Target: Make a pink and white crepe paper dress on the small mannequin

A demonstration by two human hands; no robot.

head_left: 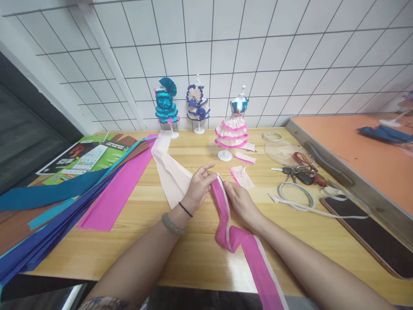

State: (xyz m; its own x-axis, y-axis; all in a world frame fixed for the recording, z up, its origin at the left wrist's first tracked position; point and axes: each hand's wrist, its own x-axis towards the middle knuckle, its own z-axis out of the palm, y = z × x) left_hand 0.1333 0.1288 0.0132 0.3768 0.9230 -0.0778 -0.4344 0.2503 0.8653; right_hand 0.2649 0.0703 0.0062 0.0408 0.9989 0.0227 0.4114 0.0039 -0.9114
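Note:
A long pink crepe-paper strip (222,211) with a pale band along one edge runs between my hands and hangs over the table's front edge. My left hand (201,185) pinches its upper end between thumb and fingers. My right hand (238,198) is closed at the strip's pale edge. A small dark, thin item shows between the hands; its kind is not clear. Just beyond lie pale paper scraps (243,175) edged in pink. A mini dress form (231,131) in a tiered pale dress with pink hems stands behind them.
Two more dressed forms, teal (166,107) and purple (198,105), stand by the tiled wall. Left are a magenta sheet (119,189), blue strips (71,215), a pale strip (171,172) and a green packet (112,157). Right are keys (303,174), tape rolls (296,184) and a phone (371,237).

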